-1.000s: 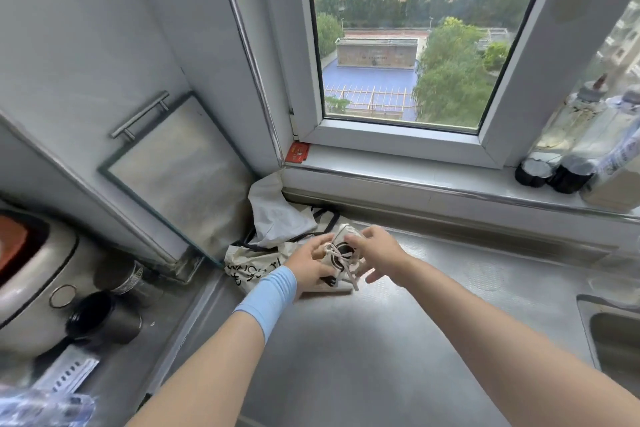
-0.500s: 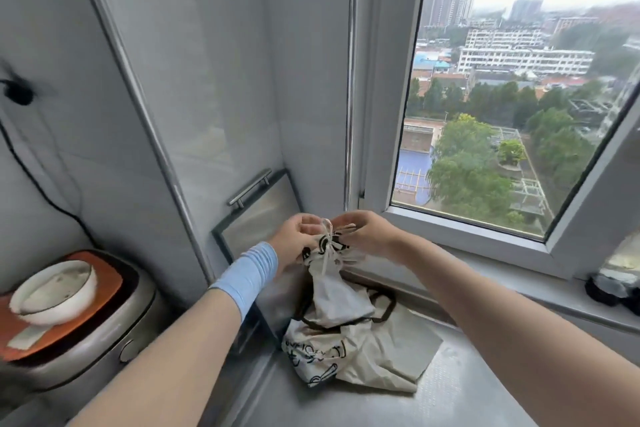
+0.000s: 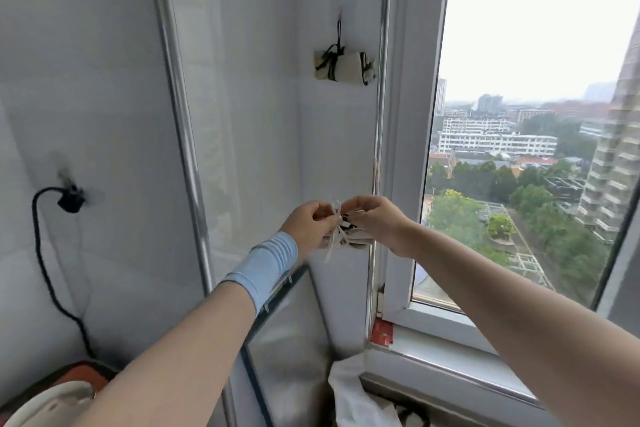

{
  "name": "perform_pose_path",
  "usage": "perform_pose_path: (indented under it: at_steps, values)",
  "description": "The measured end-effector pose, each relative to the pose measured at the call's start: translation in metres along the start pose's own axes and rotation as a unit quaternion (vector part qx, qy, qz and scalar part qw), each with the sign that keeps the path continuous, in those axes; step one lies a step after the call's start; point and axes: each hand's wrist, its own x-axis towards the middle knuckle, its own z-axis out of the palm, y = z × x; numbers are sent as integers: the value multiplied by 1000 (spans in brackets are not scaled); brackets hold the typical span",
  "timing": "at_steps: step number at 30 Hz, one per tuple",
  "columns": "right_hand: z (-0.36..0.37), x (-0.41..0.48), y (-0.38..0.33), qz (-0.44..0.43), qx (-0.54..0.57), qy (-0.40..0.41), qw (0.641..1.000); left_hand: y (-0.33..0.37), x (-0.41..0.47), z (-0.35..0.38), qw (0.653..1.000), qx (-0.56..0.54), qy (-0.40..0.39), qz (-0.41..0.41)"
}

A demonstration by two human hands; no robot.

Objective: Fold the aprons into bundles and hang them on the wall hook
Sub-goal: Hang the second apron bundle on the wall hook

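Holding the small cream fabric apron bundle [image 3: 356, 240] up in mid-air, I am pinching its pale ties [image 3: 331, 248] from both sides. My left hand [image 3: 308, 224], above the light blue wrist sleeve [image 3: 265, 269], is curling its fingers round them, and my right hand [image 3: 377, 218] is nipping them opposite, with the two hands nearly meeting over the knot. The bundle is sitting in front of the wall corner, just beside the white window frame [image 3: 398, 149] and well below the small wall hook [image 3: 341, 15].

That hook is already carrying a second cream bundle with dark straps [image 3: 344, 66], and this is what I am worrying about. Reaching up with a loop, I am likely to nudge that one off its peg. I am also judging the knot unfinished: if the ties are slack, the folds may be opening as I lift, or the whole roll may be dropping onto the loose cream cloth [image 3: 349, 392] below.

As far as my fingers are letting me see, the bundle is lying roughly level, its long axis running left to right between my hands, with the tie ends trailing downward.
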Motion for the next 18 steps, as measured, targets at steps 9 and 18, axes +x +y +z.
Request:
perform_pose_path:
  at_steps: [9, 18]
  values:
    - [-43, 42, -127, -75, 20, 71, 994, 109, 57, -64, 997, -13, -2, 79]
    - [-64, 77, -197, -132, 34, 173, 975, 194, 107, -104, 993, 11, 42, 113]
